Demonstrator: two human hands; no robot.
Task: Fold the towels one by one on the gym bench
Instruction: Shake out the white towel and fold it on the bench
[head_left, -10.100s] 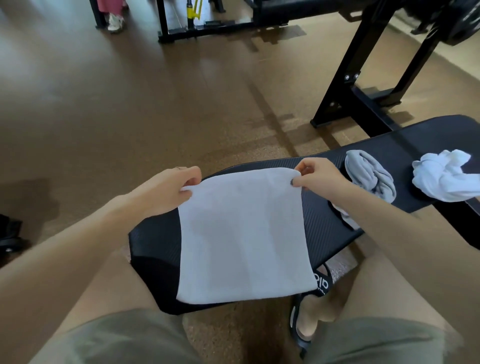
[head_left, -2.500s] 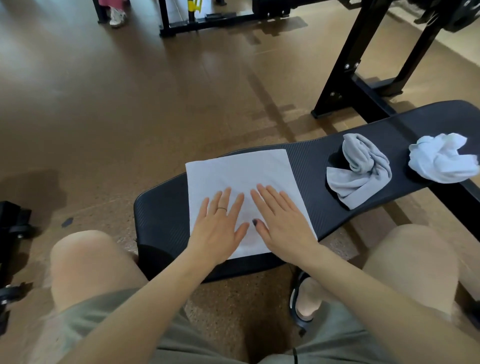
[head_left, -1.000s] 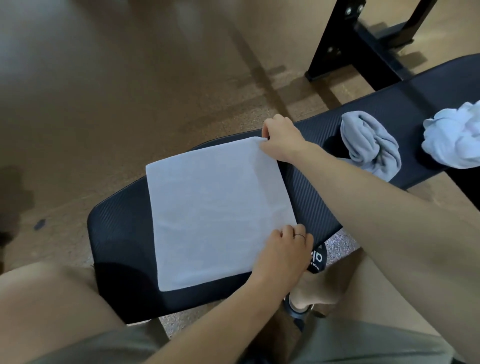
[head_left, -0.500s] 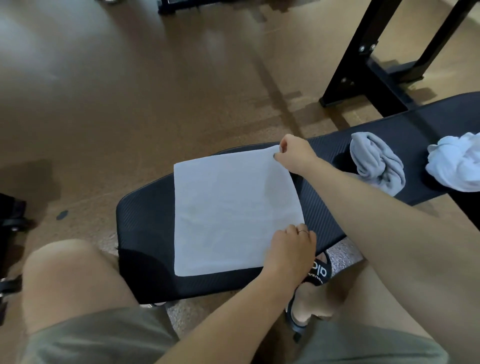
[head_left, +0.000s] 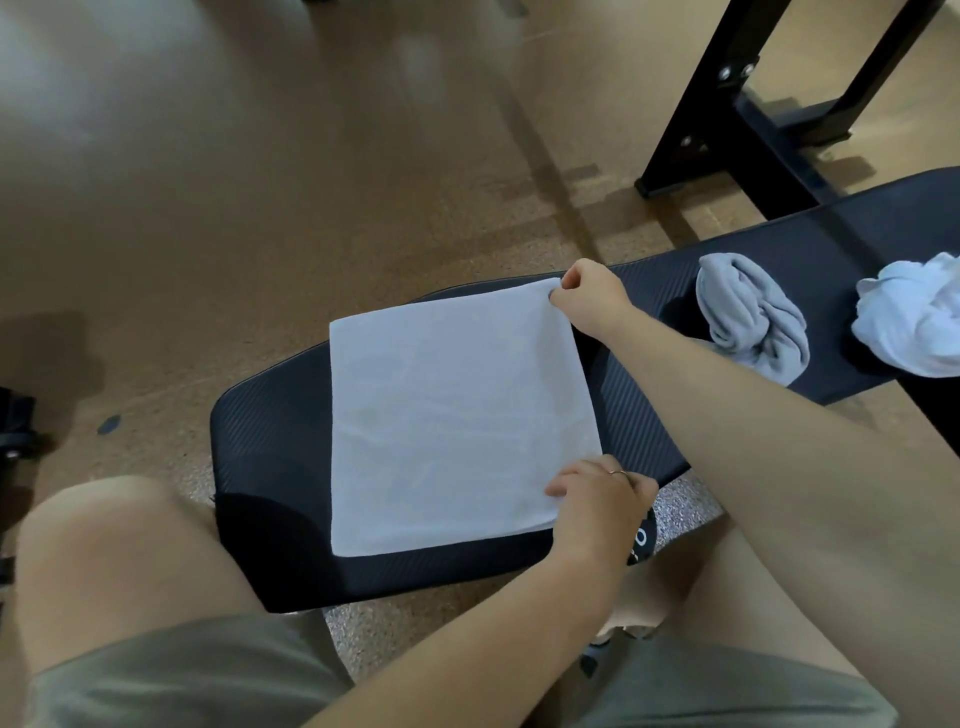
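A pale towel (head_left: 447, 415), folded to a square, lies flat on the near end of the black gym bench (head_left: 270, 457). My right hand (head_left: 589, 299) pinches the towel's far right corner. My left hand (head_left: 597, 506) grips its near right corner, fingers curled over the edge. The right edge is slightly raised between the two hands. Further right on the bench lie a crumpled grey towel (head_left: 753, 317) and a crumpled white towel (head_left: 914, 322).
A black steel rack frame (head_left: 727, 135) stands on the brown floor behind the bench at the right. My knees sit on either side of the bench's near end. A dark object (head_left: 13, 426) is at the left edge.
Both hands have stayed on the towel's right corners over the last second. The right edge has lifted a little. Earlier both palms lay flat on the towel.
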